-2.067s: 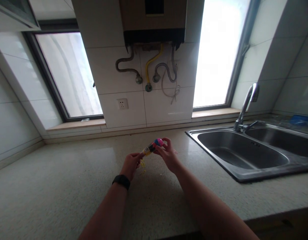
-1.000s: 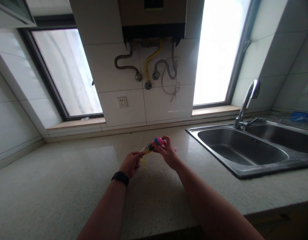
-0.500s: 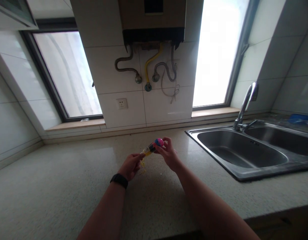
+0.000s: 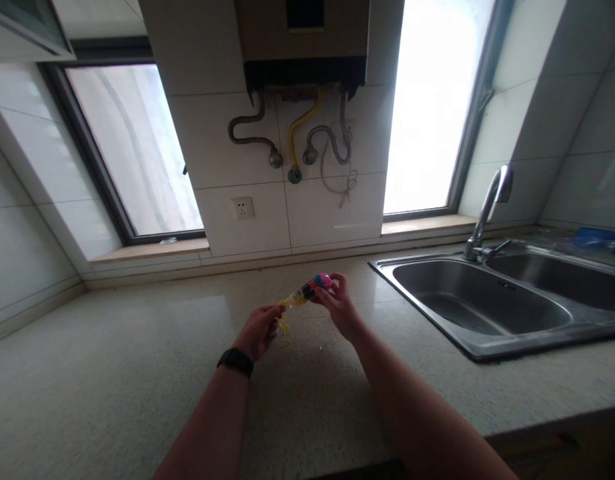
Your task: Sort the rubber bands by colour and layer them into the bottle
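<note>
Above the speckled stone countertop [image 4: 112, 373] I hold a small colourful tube-shaped thing [image 4: 307, 291], pink and blue at its upper right end, yellow at its lower left end. My right hand [image 4: 338, 306] is closed on the pink end. My left hand [image 4: 260, 329], with a black band on the wrist, pinches at the yellow end, where thin yellow strands [image 4: 284, 328] hang down. What the thing is I cannot make out.
A steel double sink [image 4: 487, 307] with a tap [image 4: 488, 208] sits to the right. Ahead is a tiled wall with a socket [image 4: 244, 208], pipes [image 4: 292, 143] under a wall heater, and two windows. A blue object [image 4: 600, 237] lies behind the sink.
Both hands stay on the colourful thing. The left hand has drawn slightly down and left, so the thing looks a little more stretched out. The camera shifted slightly.
</note>
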`<action>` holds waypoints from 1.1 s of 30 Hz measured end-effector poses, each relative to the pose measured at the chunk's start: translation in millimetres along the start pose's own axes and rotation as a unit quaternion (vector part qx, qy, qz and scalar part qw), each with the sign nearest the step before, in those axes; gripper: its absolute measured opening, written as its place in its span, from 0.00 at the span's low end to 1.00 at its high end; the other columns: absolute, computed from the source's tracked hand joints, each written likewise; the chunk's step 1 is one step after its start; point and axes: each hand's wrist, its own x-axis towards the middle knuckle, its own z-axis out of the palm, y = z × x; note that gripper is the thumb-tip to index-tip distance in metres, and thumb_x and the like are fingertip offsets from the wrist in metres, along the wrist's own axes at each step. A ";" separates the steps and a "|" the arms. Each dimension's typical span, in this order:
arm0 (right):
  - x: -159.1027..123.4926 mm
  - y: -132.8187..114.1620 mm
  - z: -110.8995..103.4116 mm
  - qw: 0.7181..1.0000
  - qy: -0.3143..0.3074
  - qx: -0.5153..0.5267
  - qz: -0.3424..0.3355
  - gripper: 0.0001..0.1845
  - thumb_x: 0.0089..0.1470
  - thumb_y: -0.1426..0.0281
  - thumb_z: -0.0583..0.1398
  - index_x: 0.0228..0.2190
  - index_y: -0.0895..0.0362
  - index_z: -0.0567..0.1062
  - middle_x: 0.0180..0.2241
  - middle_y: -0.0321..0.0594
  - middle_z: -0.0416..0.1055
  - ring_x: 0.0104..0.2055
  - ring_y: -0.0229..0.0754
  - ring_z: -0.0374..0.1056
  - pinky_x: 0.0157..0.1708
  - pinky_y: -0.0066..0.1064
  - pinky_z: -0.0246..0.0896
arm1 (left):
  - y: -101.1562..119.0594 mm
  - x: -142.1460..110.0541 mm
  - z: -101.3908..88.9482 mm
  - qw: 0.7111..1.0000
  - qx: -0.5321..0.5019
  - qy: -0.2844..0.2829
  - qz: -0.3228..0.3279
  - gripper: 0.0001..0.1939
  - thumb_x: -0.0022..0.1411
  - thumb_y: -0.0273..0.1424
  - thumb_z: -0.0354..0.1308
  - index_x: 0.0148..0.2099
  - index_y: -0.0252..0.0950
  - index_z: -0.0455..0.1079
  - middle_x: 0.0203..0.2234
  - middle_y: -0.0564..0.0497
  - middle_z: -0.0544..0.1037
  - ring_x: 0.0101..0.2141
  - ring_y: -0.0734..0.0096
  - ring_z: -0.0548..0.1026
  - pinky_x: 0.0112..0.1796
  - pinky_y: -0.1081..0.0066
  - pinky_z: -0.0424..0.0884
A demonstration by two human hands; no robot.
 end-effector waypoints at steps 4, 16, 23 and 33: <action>2.8 -0.7 -3.5 1.000 0.017 -0.014 -0.010 0.28 0.49 0.59 0.69 0.41 0.48 0.58 0.42 0.34 0.72 0.40 0.42 0.76 0.41 0.41 0.75 | -1.6 1.4 -3.0 0.997 0.065 0.020 0.022 0.20 0.48 0.43 0.69 0.33 0.33 0.70 0.19 0.59 0.62 0.18 0.82 0.56 0.19 0.77 0.51; 4.6 9.2 -10.7 0.997 0.014 -0.062 -0.040 0.26 0.52 0.58 0.67 0.43 0.48 0.58 0.42 0.34 0.70 0.41 0.42 0.76 0.37 0.35 0.73 | -5.1 6.4 -15.2 0.932 0.328 0.076 0.135 0.07 0.49 0.33 0.68 0.28 0.35 0.78 0.24 0.46 0.78 0.29 0.63 0.72 0.32 0.70 0.60; 3.8 9.4 -12.5 0.993 0.013 -0.108 -0.036 0.27 0.50 0.57 0.68 0.43 0.49 0.59 0.42 0.35 0.71 0.38 0.42 0.76 0.36 0.36 0.74 | -7.0 3.1 -20.1 0.910 0.387 0.052 0.141 0.06 0.48 0.33 0.69 0.28 0.36 0.79 0.24 0.46 0.77 0.27 0.64 0.72 0.30 0.71 0.59; 3.3 6.1 -4.4 0.998 0.022 -0.059 -0.019 0.27 0.50 0.56 0.67 0.44 0.48 0.59 0.40 0.34 0.73 0.38 0.42 0.76 0.35 0.36 0.75 | 2.9 -3.6 11.5 0.973 0.197 -0.001 0.118 0.19 0.53 0.44 0.66 0.37 0.32 0.79 0.22 0.53 0.71 0.22 0.75 0.63 0.25 0.74 0.57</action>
